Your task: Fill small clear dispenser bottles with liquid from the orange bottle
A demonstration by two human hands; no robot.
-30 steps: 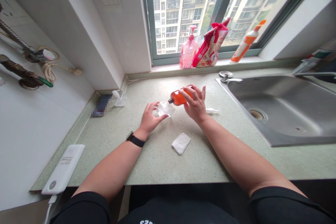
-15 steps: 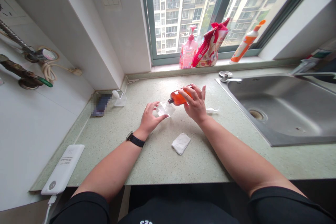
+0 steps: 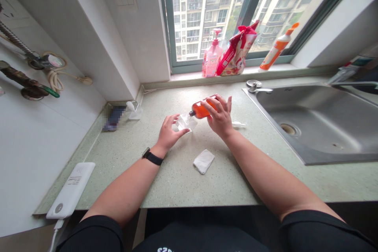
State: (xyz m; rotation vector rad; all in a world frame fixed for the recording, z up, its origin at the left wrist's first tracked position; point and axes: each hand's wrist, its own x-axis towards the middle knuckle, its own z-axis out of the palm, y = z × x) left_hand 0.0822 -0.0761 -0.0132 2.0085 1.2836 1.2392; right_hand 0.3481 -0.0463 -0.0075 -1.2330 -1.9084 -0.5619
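Observation:
In my right hand [image 3: 220, 119] is an orange-red bottle [image 3: 200, 110], tilted with its dark, uncapped neck down and to the left. The neck is over the mouth of a small clear plastic container [image 3: 187, 123]. My left hand [image 3: 167, 136] grips that container by its sides, fingers behind and thumb in front. Whether liquid runs from the bottle is too fine to tell. A white pump top [image 3: 239, 125] lies on the counter just right of my right hand, partly hidden by it. Nearer me lies a folded white tissue [image 3: 203, 161].
To the right is a steel sink [image 3: 313, 157]. A small clear pump bottle [image 3: 134, 112] stands at the left, beside a blurred-out dark item [image 3: 114, 118]. A white power bank [image 3: 71, 191] rests at the left edge. A pink pump bottle [image 3: 211, 61], red bag [image 3: 238, 53] and orange-white bottle [image 3: 274, 53] line the sill.

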